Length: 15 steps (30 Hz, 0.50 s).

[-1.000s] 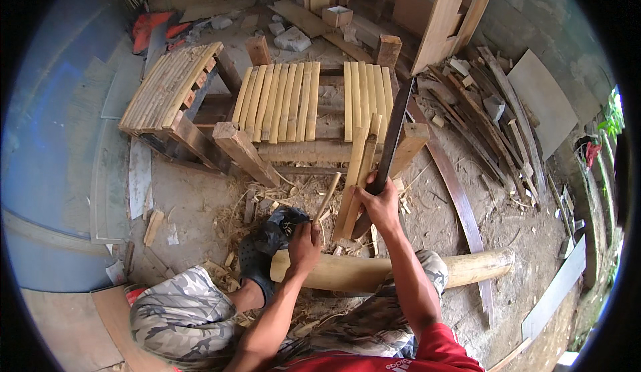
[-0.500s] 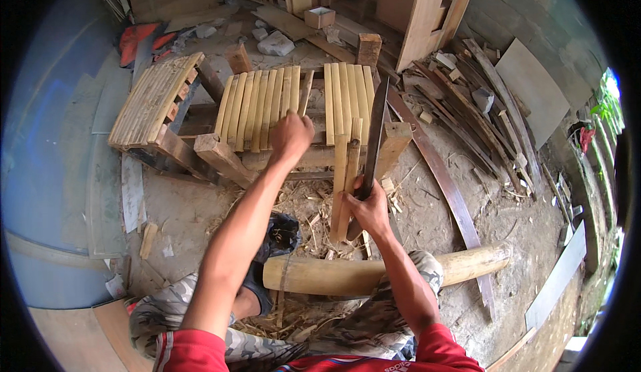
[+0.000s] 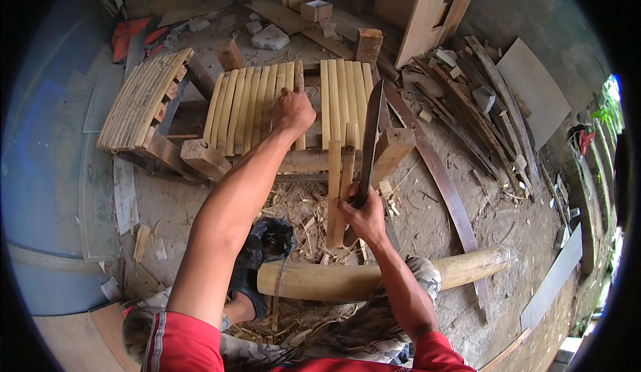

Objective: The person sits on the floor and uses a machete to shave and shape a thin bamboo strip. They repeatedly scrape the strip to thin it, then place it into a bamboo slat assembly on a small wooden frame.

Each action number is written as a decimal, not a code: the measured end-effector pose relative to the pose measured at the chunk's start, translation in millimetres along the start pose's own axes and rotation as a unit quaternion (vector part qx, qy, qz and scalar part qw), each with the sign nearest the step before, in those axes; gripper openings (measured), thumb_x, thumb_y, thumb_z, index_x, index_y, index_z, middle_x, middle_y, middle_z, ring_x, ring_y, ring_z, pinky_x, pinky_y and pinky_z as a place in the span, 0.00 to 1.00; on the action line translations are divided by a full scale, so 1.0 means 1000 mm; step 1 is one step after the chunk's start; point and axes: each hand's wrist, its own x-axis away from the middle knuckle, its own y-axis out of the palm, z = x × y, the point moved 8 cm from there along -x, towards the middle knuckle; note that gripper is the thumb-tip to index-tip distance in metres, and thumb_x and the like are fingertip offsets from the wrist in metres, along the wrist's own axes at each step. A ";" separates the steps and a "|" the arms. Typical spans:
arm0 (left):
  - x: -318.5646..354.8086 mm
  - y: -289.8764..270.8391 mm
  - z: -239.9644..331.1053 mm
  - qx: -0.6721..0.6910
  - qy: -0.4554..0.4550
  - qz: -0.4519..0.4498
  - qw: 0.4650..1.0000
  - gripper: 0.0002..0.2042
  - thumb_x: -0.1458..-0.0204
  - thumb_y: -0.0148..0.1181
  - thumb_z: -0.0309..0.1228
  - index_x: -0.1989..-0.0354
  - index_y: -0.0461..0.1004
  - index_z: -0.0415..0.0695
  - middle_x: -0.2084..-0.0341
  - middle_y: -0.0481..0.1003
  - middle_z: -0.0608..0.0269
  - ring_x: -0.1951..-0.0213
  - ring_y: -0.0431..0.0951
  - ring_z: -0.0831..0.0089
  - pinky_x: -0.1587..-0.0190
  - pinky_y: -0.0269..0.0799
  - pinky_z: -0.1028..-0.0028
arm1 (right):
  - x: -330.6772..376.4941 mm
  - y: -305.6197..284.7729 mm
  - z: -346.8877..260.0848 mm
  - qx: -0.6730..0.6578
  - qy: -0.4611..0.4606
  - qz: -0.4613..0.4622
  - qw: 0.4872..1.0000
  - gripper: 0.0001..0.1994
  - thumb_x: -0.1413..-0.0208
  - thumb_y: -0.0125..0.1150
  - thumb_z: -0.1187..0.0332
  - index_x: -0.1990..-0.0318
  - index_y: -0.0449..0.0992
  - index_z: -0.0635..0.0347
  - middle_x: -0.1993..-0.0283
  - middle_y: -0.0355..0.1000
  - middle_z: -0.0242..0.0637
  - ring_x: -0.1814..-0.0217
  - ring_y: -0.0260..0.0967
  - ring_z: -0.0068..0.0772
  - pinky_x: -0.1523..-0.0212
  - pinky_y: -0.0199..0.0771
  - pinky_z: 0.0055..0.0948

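One bamboo slat (image 3: 299, 75) lies across the wooden frame (image 3: 310, 161), near its middle, beneath our left hand (image 3: 294, 113); whether those fingers pinch or press, we cannot tell. On the frame's near side, our right hand (image 3: 364, 213) clenches a dark blade (image 3: 372, 132) plus two loose strips (image 3: 334, 185). We seem to be placing the slat; the next move calls for squaring it.

The bamboo slats (image 3: 248, 108) are pale yellow, the machete (image 3: 370, 138) dark, the sleeves (image 3: 192, 342) red, the trousers (image 3: 334, 335) grey camouflage.

The wooden frame (image 3: 310, 162) bears pale slats (image 3: 250, 106) in two groups; shavings (image 3: 308, 230) litter the floor (image 3: 420, 205).
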 end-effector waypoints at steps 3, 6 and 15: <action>0.013 -0.016 0.007 -0.028 0.033 0.058 0.997 0.18 0.43 0.56 0.36 0.47 0.70 0.41 0.51 0.73 0.49 0.54 0.79 0.54 0.57 0.77 0.57 | 0.000 0.000 0.002 0.004 0.014 -0.005 1.000 0.17 0.52 0.72 0.71 0.65 0.64 0.58 0.74 0.64 0.26 0.74 0.65 0.17 0.76 0.68 0.24; 0.059 -0.047 0.017 0.138 0.063 0.035 0.988 0.17 0.40 0.55 0.42 0.52 0.74 0.41 0.62 0.78 0.54 0.62 0.81 0.61 0.64 0.77 0.62 | -0.001 -0.001 0.003 -0.013 0.012 -0.003 1.000 0.17 0.52 0.72 0.71 0.65 0.65 0.58 0.73 0.64 0.27 0.73 0.64 0.17 0.75 0.68 0.24; 0.158 -0.005 0.028 0.519 0.097 -0.177 0.831 0.15 0.39 0.58 0.39 0.53 0.77 0.41 0.66 0.80 0.63 0.68 0.80 0.78 0.67 0.78 0.76 | -0.005 -0.003 0.001 -0.016 0.024 0.002 1.000 0.17 0.53 0.73 0.71 0.65 0.65 0.58 0.73 0.64 0.26 0.73 0.64 0.19 0.73 0.68 0.25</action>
